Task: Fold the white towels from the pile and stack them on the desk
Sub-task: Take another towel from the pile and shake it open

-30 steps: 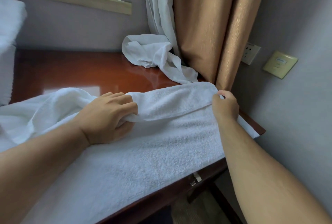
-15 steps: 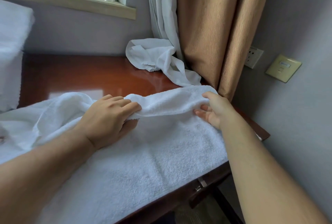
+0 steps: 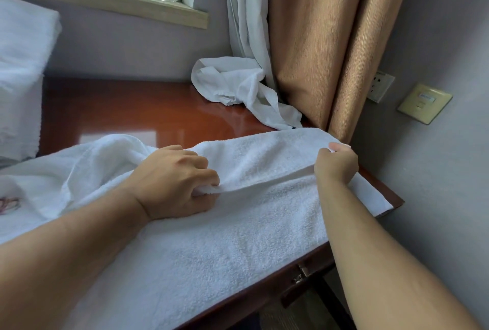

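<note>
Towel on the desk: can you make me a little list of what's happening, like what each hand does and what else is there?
towel being folded: big white towel spread across the desk
left hand: grips the folded-over edge
right hand: pinches the same edge near the desk's right end
other towel: crumpled towel at the back by the curtain
folded stack: far left

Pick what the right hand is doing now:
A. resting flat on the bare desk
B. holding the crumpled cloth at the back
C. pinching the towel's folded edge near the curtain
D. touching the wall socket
C: the right hand pinches the folded edge of the towel beside the curtain.
</note>
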A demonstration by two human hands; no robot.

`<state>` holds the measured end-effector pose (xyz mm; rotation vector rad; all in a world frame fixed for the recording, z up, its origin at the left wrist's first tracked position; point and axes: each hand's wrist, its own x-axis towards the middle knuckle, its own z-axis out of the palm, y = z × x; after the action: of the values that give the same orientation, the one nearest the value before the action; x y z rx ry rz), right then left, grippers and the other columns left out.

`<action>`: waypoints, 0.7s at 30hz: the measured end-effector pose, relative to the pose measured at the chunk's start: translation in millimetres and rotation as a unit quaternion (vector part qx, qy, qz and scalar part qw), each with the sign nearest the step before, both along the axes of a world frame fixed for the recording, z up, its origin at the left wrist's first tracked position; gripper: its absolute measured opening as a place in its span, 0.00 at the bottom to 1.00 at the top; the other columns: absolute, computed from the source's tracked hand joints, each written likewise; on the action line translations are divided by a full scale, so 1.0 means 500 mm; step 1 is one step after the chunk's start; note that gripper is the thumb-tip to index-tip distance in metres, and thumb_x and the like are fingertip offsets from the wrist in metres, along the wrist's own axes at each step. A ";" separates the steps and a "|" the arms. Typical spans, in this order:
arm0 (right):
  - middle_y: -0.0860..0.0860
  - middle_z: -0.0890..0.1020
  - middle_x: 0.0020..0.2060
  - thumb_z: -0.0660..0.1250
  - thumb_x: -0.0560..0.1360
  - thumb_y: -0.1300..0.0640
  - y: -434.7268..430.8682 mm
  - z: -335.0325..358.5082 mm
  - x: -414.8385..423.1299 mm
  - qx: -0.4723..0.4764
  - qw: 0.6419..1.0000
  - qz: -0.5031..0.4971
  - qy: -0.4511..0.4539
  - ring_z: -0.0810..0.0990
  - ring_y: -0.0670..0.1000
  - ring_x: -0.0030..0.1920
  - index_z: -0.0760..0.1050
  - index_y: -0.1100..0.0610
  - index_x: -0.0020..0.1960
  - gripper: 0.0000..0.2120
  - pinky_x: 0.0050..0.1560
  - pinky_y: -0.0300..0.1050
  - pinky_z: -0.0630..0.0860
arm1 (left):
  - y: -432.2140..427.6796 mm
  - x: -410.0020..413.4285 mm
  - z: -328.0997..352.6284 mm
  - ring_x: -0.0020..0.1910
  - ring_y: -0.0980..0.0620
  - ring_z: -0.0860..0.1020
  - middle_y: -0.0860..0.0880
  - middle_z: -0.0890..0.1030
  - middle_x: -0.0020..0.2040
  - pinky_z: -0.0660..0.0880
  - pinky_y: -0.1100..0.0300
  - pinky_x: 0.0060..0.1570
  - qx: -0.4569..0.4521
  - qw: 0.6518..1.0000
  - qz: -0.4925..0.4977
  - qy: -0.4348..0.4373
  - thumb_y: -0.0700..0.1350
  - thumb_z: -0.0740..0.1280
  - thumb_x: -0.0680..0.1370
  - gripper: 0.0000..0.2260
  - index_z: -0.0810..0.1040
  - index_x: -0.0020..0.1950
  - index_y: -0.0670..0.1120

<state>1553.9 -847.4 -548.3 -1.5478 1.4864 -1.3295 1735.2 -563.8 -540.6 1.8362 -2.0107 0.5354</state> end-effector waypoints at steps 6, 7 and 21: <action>0.58 0.82 0.60 0.62 0.78 0.66 0.016 0.007 -0.002 -0.020 0.998 -0.019 0.057 0.81 0.57 0.60 0.80 0.63 0.64 0.17 0.42 0.38 0.70 | -0.001 0.000 -0.003 0.29 0.45 0.75 0.52 0.73 0.29 0.70 0.58 0.32 -0.009 1.000 0.004 0.000 0.55 0.65 0.71 0.10 0.82 0.36 0.51; 0.58 0.82 0.61 0.62 0.78 0.65 0.017 0.008 -0.001 -0.018 0.998 -0.022 0.063 0.81 0.58 0.59 0.80 0.62 0.64 0.17 0.43 0.38 0.70 | 0.000 0.000 -0.003 0.29 0.46 0.75 0.52 0.72 0.29 0.69 0.58 0.32 -0.014 1.000 0.004 -0.001 0.54 0.65 0.71 0.11 0.80 0.35 0.50; 0.58 0.72 0.62 0.68 0.73 0.59 0.048 0.016 0.007 -0.097 0.968 -0.059 0.224 0.71 0.59 0.61 0.78 0.57 0.63 0.18 0.55 0.50 0.69 | -0.004 -0.001 0.000 0.29 0.46 0.66 0.51 0.67 0.28 0.69 0.52 0.30 -0.011 1.000 -0.009 -0.022 0.49 0.63 0.69 0.11 0.64 0.30 0.48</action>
<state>1557.3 -823.3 -540.2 -2.0148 1.7824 -1.2768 1734.5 -565.9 -540.8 1.8082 -2.0398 0.5954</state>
